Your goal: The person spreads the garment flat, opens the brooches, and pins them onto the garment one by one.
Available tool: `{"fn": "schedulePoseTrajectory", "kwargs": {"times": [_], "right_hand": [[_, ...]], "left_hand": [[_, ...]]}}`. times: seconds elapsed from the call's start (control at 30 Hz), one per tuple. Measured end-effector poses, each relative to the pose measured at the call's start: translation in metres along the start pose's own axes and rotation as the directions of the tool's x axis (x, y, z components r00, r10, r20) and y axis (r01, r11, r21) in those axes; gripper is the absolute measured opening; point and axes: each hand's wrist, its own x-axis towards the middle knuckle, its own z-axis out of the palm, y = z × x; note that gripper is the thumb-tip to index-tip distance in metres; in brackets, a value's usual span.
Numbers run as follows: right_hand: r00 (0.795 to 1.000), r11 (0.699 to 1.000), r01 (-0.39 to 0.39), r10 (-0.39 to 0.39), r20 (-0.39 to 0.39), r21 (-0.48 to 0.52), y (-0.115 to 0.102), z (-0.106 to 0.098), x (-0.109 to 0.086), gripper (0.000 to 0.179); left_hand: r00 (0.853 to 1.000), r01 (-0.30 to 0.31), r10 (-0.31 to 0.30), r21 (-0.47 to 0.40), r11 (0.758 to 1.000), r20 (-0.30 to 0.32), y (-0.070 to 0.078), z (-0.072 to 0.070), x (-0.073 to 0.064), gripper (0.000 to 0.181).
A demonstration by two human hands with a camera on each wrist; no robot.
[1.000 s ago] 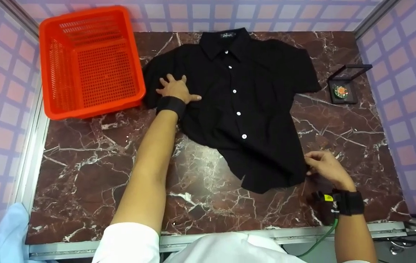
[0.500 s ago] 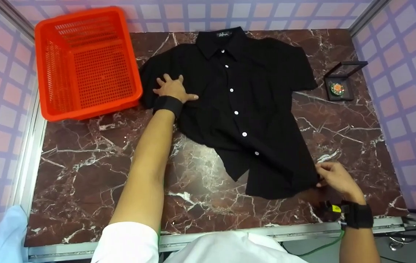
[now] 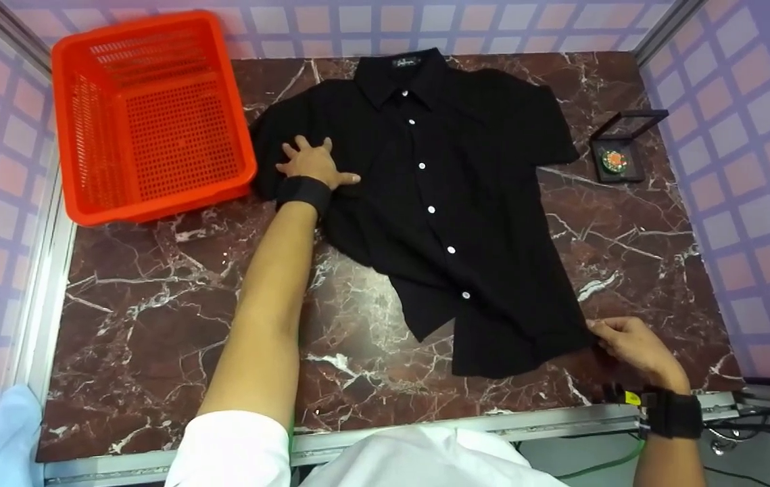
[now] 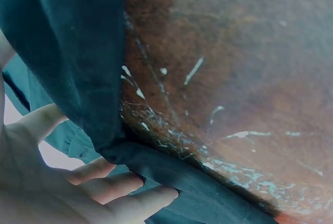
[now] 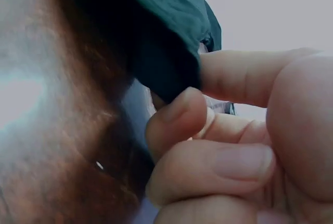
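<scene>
A black short-sleeved shirt with white buttons lies front up on the marble-patterned table, collar toward the back wall. My left hand rests with spread fingers on its left side, near the sleeve; in the left wrist view the fingertips touch the dark cloth. At the lower right, my right hand pinches the corner of the shirt's hem. The right wrist view shows the cloth edge between thumb and curled fingers. Folds cross the lower left of the shirt, and its left hem is bunched up.
A red plastic basket stands at the back left, right beside the shirt's sleeve. Toward the right wall sits a small black box with its lid raised and a green-and-orange round piece inside. A metal rail edges the table front.
My right hand has moved down and to the right, pulling the hem corner with it. The shirt's lower right has straightened, and another button shows. My left hand has stayed on the shirt.
</scene>
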Motion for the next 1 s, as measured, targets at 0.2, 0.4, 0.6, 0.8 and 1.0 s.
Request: {"fn": "schedulePoseTrajectory", "kwargs": {"times": [0.2,0.4,0.6,0.8,1.0], "right_hand": [[0.999,0.978,-0.018,0.009,-0.046,-0.206,-0.013,-0.011,0.004,0.061],[0.991,0.942,0.013,-0.057,-0.121,-0.334,-0.044,-0.024,0.019,0.068],[0.968,0.920,0.108,-0.184,-0.172,-0.377,-0.091,-0.025,0.047,0.067],[0.965,0.915,0.152,-0.219,-0.144,-0.372,-0.137,-0.025,0.075,0.063],[0.953,0.905,0.213,-0.275,-0.125,-0.369,-0.173,-0.018,0.110,0.060]], "left_hand": [[1.000,-0.019,0.019,-0.003,1.000,-0.015,-0.005,0.000,-0.003,0.101],[1.000,-0.024,0.024,0.026,0.999,-0.018,-0.003,0.003,-0.010,0.095],[0.959,-0.201,0.206,0.046,0.978,-0.195,0.014,0.016,-0.028,0.087],[0.817,-0.499,0.517,0.136,0.856,-0.256,0.039,0.033,-0.073,0.082],[0.604,-0.742,0.771,0.210,0.636,-0.201,0.048,0.059,-0.123,0.053]]}}
